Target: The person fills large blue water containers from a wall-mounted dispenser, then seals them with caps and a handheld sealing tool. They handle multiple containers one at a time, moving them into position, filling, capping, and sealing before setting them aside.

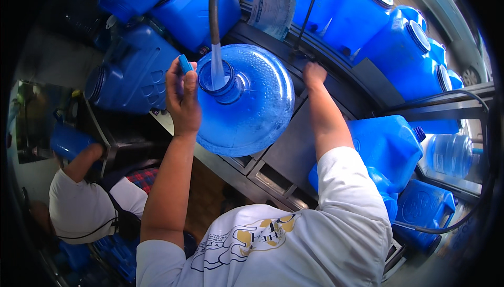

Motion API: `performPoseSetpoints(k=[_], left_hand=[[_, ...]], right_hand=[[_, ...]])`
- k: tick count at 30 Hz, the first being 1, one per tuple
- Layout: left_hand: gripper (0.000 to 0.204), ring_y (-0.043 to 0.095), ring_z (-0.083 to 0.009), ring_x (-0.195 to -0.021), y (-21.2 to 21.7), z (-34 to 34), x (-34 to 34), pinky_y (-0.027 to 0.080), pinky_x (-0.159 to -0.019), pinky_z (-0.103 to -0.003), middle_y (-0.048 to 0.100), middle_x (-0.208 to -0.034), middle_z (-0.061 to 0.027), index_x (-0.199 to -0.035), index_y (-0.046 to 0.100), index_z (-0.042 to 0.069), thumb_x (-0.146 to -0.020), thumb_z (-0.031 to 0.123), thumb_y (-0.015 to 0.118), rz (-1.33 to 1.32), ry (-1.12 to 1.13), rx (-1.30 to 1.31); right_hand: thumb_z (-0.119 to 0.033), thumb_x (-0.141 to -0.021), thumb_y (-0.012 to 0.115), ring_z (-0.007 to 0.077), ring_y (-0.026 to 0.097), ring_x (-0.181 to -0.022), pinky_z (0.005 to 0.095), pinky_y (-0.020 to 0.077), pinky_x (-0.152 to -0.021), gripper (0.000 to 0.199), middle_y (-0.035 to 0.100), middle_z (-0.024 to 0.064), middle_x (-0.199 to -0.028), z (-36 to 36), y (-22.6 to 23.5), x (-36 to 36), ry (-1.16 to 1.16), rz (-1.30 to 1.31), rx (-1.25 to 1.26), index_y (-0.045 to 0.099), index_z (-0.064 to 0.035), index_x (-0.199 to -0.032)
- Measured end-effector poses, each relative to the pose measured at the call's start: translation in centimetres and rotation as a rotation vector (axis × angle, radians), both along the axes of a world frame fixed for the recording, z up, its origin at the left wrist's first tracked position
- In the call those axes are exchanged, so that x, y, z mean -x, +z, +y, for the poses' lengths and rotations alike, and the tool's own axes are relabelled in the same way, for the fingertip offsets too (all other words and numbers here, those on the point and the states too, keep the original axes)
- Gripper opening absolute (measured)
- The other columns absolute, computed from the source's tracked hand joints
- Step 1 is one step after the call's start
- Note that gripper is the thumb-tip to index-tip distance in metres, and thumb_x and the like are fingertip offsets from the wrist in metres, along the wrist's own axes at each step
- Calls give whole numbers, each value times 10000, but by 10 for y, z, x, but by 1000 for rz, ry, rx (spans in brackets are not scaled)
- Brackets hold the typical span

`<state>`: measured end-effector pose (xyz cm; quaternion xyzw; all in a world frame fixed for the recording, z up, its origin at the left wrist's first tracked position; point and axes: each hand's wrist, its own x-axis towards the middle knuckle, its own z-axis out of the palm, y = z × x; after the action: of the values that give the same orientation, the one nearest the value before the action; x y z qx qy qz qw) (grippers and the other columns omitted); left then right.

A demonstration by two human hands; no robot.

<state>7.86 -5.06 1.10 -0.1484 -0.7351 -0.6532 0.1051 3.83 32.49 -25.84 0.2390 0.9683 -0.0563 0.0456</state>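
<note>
My left hand (184,101) is raised just left of a round blue water jug's neck, pinching a small blue cap (185,64) between the fingers. The translucent jug (252,114) stands upright on the metal counter. A stream of water runs from a grey hose (214,9) down into its open mouth. Beyond the jug, to the right, my right hand (314,74) is closed at the foot of a thin dark rod (304,27) on the dark ledge. Its fingers are hidden, so what it grips does not show.
Several blue jerrycans (362,9) line the far right ledge; another jerrycan (386,145) stands by my right arm. More containers (136,66) crowd the left. A co-worker in a white shirt (84,208) at lower left holds a blue container (73,140). A black hose (472,95) loops on the right.
</note>
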Motion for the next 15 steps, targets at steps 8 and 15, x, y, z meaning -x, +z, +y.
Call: performPoseSetpoints(k=[8,15], left_hand=[[544,553,-167,-1159,-2,-1,1,413,-1039,-323,604,-1208,-107,-1365,492,31,-1007,429,591,13,4,18],[582,556,-166,-1119,2,0,1,415,-1020,-336,606,-1199,-109,-1363,493,31,-995,470,594,-4,5,7]], right_hand=[[-159,-899,539,367,706,-960,473,580,-730,524,674,163,-1185,-18,-2,-17,-13,261,38,482,-167,-1420],[-158,-930,486,372,700,-986,479,573,-780,508,670,178,-1179,-16,10,0,-4,150,62,467,-180,-1437]])
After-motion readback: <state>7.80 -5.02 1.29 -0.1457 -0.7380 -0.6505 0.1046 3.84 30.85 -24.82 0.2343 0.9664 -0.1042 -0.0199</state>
